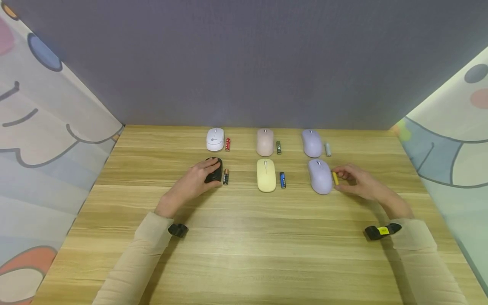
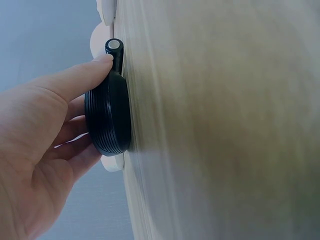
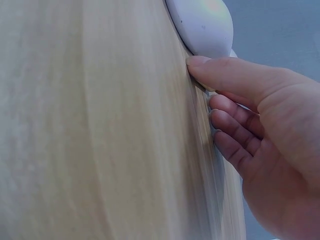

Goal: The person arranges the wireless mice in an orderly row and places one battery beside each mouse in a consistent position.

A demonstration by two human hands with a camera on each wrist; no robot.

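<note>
My left hand (image 1: 198, 178) grips a black computer mouse (image 1: 215, 173), thumb along one side and fingers over the other. Up close in the left wrist view, the mouse's ribbed side (image 2: 102, 120) faces the camera. Just right of it lies a black battery (image 1: 226, 177) with a copper end. At the right, my right hand (image 1: 356, 182) pinches a yellow battery (image 1: 335, 178) between thumb and forefinger, low at the tabletop. A lilac mouse (image 1: 320, 176) sits immediately left of that battery. In the right wrist view the thumb (image 3: 220, 72) hides most of the battery.
Along the back of the wooden table (image 1: 244, 254) stand a white mouse (image 1: 215, 140), a pink mouse (image 1: 264, 142) and another lilac mouse (image 1: 312, 143). Red (image 1: 227, 144), green (image 1: 278, 147) and grey (image 1: 328, 149) batteries lie beside them. Mid-table are a yellow mouse (image 1: 266, 175) and blue battery (image 1: 282, 180).
</note>
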